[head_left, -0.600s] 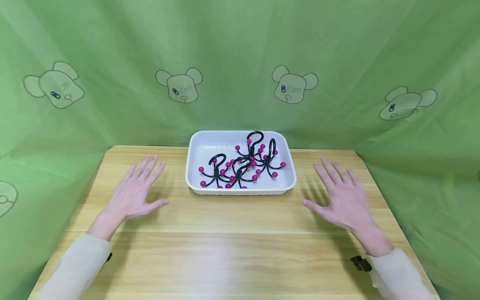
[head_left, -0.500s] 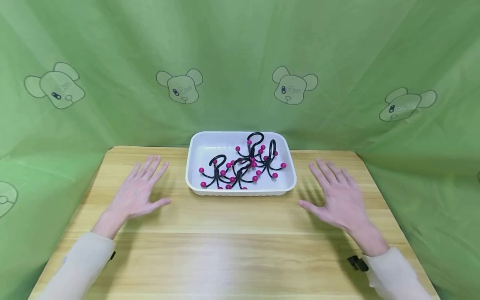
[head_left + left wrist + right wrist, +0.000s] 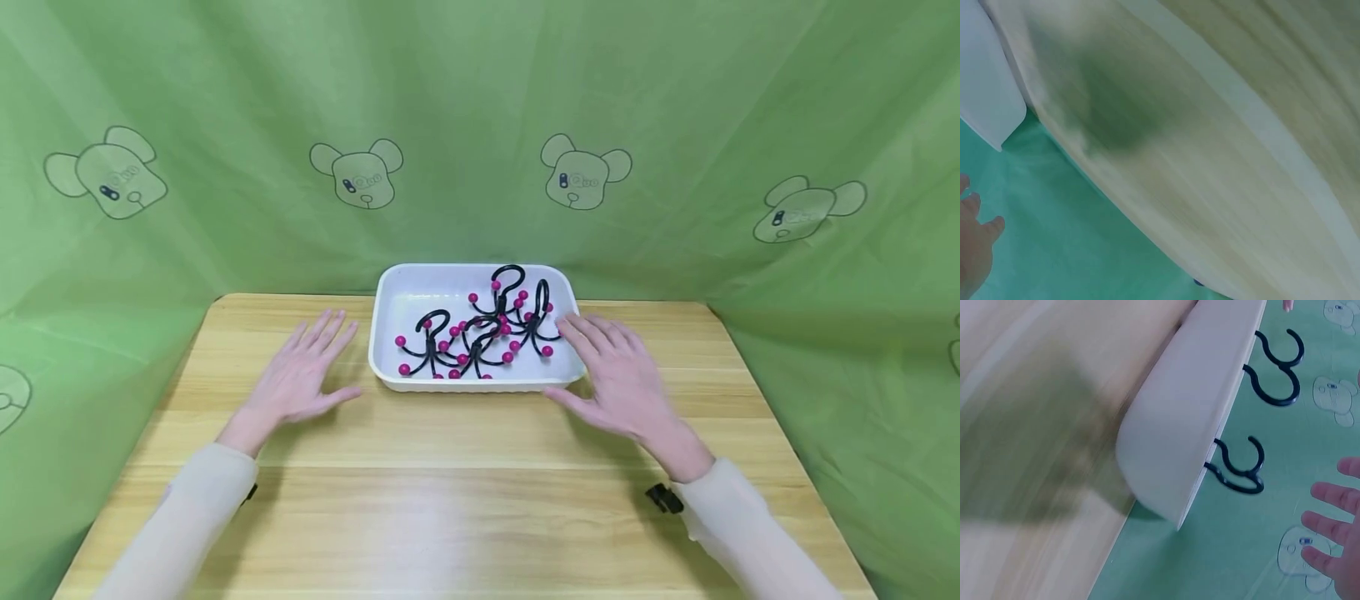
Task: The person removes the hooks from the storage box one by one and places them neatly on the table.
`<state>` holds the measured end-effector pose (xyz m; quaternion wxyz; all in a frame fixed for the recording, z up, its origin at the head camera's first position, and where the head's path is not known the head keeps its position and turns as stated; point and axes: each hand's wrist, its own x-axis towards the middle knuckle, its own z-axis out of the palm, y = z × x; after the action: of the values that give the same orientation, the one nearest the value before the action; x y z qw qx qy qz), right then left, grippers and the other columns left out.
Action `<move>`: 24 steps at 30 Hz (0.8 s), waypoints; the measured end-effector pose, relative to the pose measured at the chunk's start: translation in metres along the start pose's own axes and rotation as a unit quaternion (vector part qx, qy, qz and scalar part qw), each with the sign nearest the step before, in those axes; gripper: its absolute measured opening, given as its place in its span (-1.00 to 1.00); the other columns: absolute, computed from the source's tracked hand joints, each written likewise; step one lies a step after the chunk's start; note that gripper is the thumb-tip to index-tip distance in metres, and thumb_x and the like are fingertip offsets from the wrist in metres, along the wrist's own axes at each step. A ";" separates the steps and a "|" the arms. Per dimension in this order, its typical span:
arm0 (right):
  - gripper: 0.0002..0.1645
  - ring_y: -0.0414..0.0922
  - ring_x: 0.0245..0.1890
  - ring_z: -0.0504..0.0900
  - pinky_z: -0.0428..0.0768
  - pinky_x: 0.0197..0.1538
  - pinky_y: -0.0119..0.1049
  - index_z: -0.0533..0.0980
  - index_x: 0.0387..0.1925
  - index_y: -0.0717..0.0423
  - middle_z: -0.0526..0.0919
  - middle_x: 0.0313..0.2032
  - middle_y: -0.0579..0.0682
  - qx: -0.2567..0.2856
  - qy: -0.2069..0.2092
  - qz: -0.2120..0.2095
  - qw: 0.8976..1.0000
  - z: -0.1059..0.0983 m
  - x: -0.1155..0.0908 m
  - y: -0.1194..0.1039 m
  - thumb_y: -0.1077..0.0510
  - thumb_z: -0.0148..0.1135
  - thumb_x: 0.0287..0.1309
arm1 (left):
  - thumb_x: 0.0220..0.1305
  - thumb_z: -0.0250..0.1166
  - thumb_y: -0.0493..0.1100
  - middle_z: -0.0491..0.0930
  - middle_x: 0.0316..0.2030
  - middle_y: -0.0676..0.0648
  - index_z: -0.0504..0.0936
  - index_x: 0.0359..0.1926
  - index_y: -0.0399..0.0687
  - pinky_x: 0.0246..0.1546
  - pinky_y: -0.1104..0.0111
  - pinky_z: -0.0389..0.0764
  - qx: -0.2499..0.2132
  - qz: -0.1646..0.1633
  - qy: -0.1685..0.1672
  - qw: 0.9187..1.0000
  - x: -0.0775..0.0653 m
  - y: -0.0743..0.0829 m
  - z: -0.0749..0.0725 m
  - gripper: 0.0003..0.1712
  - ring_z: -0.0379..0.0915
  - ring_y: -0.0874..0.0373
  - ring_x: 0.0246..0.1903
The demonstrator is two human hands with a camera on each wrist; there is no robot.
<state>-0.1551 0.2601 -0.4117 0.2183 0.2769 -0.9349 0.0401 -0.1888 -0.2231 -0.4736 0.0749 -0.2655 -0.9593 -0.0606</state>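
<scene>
A white plastic tray [image 3: 480, 386] stands at the back middle of the table and holds several black hanging hooks [image 3: 432, 343], whose curved prongs end in pink balls. My left hand [image 3: 300, 379] is over the wood left of the tray, fingers spread and nothing in it. In the head view my right hand [image 3: 621, 379] overlaps the tray's front right corner; its fingers are straight, with the index tip beside a pink ball. Black hook tops [image 3: 1291, 387] rise above the rim in the right wrist view. The left wrist view catches the tray's end [image 3: 988, 81] and my fingertips [image 3: 997, 226].
The light wooden table [image 3: 450, 500] reaches from the tray toward me. A green curtain [image 3: 472, 83] printed with mouse heads hangs right behind the table and along both sides. A dark wrist device [image 3: 664, 498] sits at my right sleeve.
Both hands have moved inward toward the tray. The right hand has come farther, from beside the tray to over its right corner. The hooks and tray stay in place.
</scene>
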 end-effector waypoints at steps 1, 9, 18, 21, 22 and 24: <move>0.25 0.26 0.43 0.47 0.45 0.46 0.31 0.34 0.55 0.06 0.48 0.48 0.17 0.004 0.003 -0.006 1.000 0.001 0.003 -0.002 -0.77 -0.27 0.26 | 0.27 0.31 0.44 -0.08 0.70 -0.26 -0.01 0.70 -0.06 0.68 -0.23 0.02 -0.001 0.001 -0.001 1.000 0.002 0.000 0.001 0.24 -0.13 -0.28 0.69; 0.21 0.21 0.40 0.52 0.46 0.47 0.22 0.39 0.52 0.03 0.57 0.42 0.14 0.020 0.010 -0.032 0.999 0.010 0.027 -0.011 -0.75 -0.37 0.31 | 0.32 0.23 0.47 -0.14 0.70 -0.25 0.00 0.70 -0.10 0.70 -0.21 -0.05 -0.011 0.004 -0.019 1.000 0.016 0.002 0.010 0.21 -0.17 -0.27 0.70; 0.07 0.16 0.35 0.56 0.49 0.46 0.14 0.44 0.48 0.03 0.64 0.34 0.12 0.021 -0.007 -0.050 0.998 0.024 0.052 -0.012 -0.65 -0.05 0.31 | 0.37 0.21 0.44 -0.16 0.70 -0.24 -0.06 0.71 -0.06 0.70 -0.20 -0.08 -0.016 0.016 -0.033 0.999 0.026 0.007 0.018 0.18 -0.20 -0.25 0.70; 0.01 0.16 0.35 0.56 0.49 0.47 0.13 0.44 0.48 0.02 0.64 0.35 0.11 0.019 -0.028 -0.058 0.998 0.029 0.059 -0.012 -0.53 0.18 0.25 | 0.38 0.15 0.48 -0.15 0.71 -0.25 -0.06 0.71 -0.06 0.70 -0.21 -0.06 -0.018 0.019 -0.036 0.999 0.028 0.009 0.022 0.18 -0.23 -0.24 0.71; 0.00 0.17 0.35 0.56 0.49 0.47 0.14 0.44 0.48 0.03 0.63 0.35 0.12 0.019 -0.032 -0.061 0.997 0.030 0.062 -0.012 -0.51 0.21 0.24 | 0.38 0.14 0.49 -0.14 0.71 -0.25 -0.06 0.71 -0.06 0.70 -0.21 -0.04 -0.018 0.019 -0.036 0.999 0.029 0.009 0.023 0.18 -0.23 -0.23 0.71; -0.02 0.17 0.35 0.56 0.49 0.46 0.13 0.43 0.49 0.01 0.64 0.35 0.12 0.017 -0.038 -0.064 0.997 0.034 0.067 -0.012 -0.48 0.23 0.25 | 0.38 0.12 0.50 -0.11 0.70 -0.27 -0.06 0.71 -0.07 0.69 -0.22 0.00 -0.017 0.020 -0.035 0.999 0.029 0.009 0.025 0.18 -0.21 -0.24 0.71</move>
<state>-0.2114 0.2098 -0.4139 0.1797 0.3413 -0.9221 0.0312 -0.2117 -0.1964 -0.4925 0.0381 -0.2881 -0.9546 -0.0659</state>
